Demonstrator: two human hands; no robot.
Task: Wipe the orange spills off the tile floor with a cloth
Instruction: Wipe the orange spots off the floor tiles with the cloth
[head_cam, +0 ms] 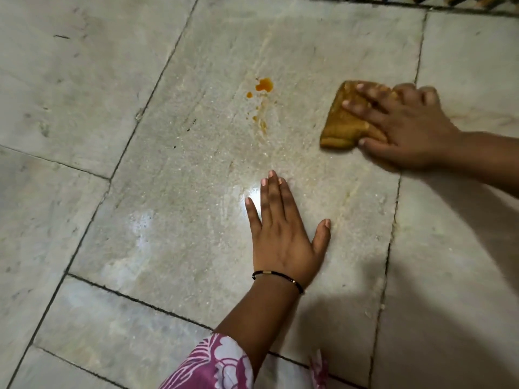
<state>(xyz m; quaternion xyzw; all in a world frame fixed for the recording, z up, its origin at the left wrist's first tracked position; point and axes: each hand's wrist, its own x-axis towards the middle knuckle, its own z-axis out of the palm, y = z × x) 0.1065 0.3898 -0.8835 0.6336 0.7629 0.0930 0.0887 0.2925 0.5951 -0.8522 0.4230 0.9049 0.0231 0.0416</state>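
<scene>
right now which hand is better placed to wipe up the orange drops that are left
The right hand. It already presses the cloth flat on the tile floor, just right of the orange spills. The left hand lies empty, palm down, nearer the person, bracing.

No readable text, label, brand, number or sign anywhere in view. Tile floor (182, 192): plain stone, dark grout lines, no markings. Cloth (348, 122): stained orange-brown, no tag or print visible. Sleeve (213, 366): pink-and-white floral pattern only, no lettering. Bracelet (276, 279): thin dark band with small metal piece, no engraving legible. Patterned strip at top edge: too blurred to tell.
</scene>
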